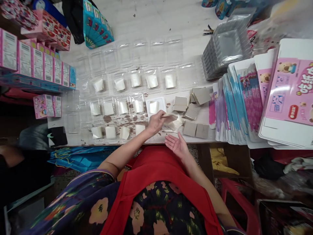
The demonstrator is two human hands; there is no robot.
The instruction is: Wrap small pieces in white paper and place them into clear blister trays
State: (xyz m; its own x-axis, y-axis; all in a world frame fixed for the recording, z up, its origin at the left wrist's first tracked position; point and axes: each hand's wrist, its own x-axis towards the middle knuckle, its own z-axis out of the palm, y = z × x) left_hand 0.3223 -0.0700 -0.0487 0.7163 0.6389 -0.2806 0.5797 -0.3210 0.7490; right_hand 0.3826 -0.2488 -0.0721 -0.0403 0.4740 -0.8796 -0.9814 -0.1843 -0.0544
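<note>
— What are the fingers doing?

— The left hand point(156, 122), just below the middle of the frame, has its fingers pinched around a thin, pale folded piece point(169, 117) that sticks out toward the right. The right hand point(178, 144) lies just below it, palm up, fingers spread and loose, gripping nothing.

— And what lies right by them?

— A crumpled clear wrapper point(176, 124) sits on the table edge, touching the far end of the pale piece. Right of it are small grey-brown cardboard squares point(195, 129), some stacked.

— Further out?

— Rows of clear plastic trays point(137, 78) cover the white table point(151, 19) through the centre and left; many hold a white folded packet point(152, 81). A stack of empty grey trays point(226, 49) stands in the upper right, and fanned flat pink cartons point(288, 91) fill the right side. Pink boxes point(36, 62) line the upper left.
</note>
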